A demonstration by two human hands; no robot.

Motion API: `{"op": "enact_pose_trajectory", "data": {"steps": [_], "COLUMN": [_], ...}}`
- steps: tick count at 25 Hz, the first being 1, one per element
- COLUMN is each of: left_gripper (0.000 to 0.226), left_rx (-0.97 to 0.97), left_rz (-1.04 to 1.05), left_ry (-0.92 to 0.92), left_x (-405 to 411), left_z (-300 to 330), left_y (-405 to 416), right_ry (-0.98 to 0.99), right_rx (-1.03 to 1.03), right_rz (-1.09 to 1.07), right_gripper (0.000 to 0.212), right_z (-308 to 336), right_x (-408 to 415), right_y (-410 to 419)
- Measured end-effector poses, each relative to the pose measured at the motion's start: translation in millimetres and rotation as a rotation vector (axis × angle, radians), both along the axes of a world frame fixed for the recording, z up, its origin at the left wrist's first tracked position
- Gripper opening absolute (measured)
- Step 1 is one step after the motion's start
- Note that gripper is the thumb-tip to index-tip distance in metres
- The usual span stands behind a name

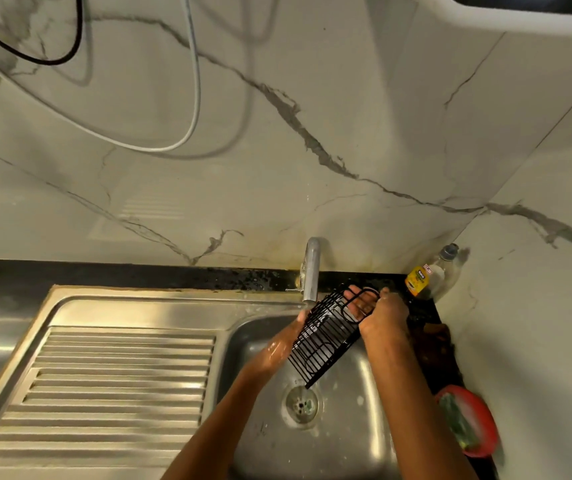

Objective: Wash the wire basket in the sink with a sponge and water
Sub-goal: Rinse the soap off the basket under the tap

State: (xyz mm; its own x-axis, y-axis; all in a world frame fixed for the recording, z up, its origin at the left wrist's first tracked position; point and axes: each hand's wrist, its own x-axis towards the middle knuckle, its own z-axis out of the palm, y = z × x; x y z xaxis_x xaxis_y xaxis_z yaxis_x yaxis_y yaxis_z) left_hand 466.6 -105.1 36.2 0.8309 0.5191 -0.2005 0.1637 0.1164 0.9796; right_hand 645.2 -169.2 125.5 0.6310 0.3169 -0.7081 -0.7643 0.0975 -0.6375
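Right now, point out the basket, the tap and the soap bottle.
basket [322, 337]: head view, middle of its wire side.
tap [311, 271]: head view, on the upright spout.
soap bottle [417, 280]: head view, on its yellow label.

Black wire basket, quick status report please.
Right hand grips the black wire basket tilted under the steel tap. Left hand behind it, mostly hidden. Sponge in neither hand.

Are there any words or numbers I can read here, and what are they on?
Nothing can be read for sure.
Bottle by the wall: its yellow label has dark print, too blurred to read.
Small white tag near the bottle's shoulder: too small to read.
Wire basket, tap and sink: no words visible.
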Motion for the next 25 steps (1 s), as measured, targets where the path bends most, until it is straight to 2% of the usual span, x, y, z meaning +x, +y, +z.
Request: {"op": "enact_pose_trajectory", "data": {"steps": [1, 2, 3, 4, 5, 6, 7, 9, 11, 13, 16, 18, 20, 22, 25], "left_gripper": [0.064, 0.054, 0.049, 0.05, 0.057, 0.063, 0.061, 0.052, 0.06, 0.057, 0.048, 0.068, 0.06, 0.065, 0.064], "left_rx": [-0.074, -0.007, -0.073, -0.226, -0.27, -0.188, -0.035, 0.03, -0.124, -0.209, -0.15, -0.113, -0.123, -0.246, -0.249], "left_rz": [-0.073, -0.122, -0.034, 0.019, -0.022, -0.062, -0.002, 0.047, 0.014, 0.004, -0.12, -0.155, -0.121, -0.005, -0.014], "left_ry": [-0.07, -0.058, 0.026, 0.039, 0.016, -0.052, -0.092, 0.038, -0.009, -0.005, 0.022, 0.051, -0.003, 0.002, -0.033], "left_x": [-13, -23, -27, -27, -26, -21, -17, -9, 13, 19, 6, -4, 0, 9, 0], "left_z": [-21, -43, -57, -86, -86, -80, -68, -17, 11, 14, -14, -19, -7, 21, 18], "left_y": [-6, -6, -5, 2, 1, 0, 1, -5, 6, 10, 6, 2, 2, 6, 13], "right_ry": [-0.007, -0.006, -0.007, -0.014, -0.023, -0.03, -0.036, -0.033, -0.025, -0.018, -0.014, -0.021, -0.026, -0.008, 0.009], "right_rx": [-0.004, -0.015, -0.027, -0.041, -0.043, -0.04, -0.038, -0.032, -0.028, -0.017, -0.012, -0.017, -0.017, -0.013, 0.03], "right_rz": [0.025, 0.049, 0.074, 0.083, 0.079, 0.065, 0.062, 0.08, 0.093, 0.102, 0.13, 0.15, 0.163, 0.173, 0.128], "right_gripper": [0.052, 0.052, 0.052, 0.051, 0.051, 0.05, 0.049, 0.047, 0.045, 0.045, 0.045, 0.043, 0.04, 0.038, 0.034], "right_z": [2, 2, 2, 4, 6, 6, 4, 0, -4, -4, 0, 0, -5, -9, -14], "right_x": [3, 4, 5, 4, 3, 3, 3, -1, -6, -6, -1, -1, -6, -13, -14], "right_y": [0, 0, -1, -3, -3, -4, -4, -6, -6, -5, -4, -1, -1, -1, 3]}}
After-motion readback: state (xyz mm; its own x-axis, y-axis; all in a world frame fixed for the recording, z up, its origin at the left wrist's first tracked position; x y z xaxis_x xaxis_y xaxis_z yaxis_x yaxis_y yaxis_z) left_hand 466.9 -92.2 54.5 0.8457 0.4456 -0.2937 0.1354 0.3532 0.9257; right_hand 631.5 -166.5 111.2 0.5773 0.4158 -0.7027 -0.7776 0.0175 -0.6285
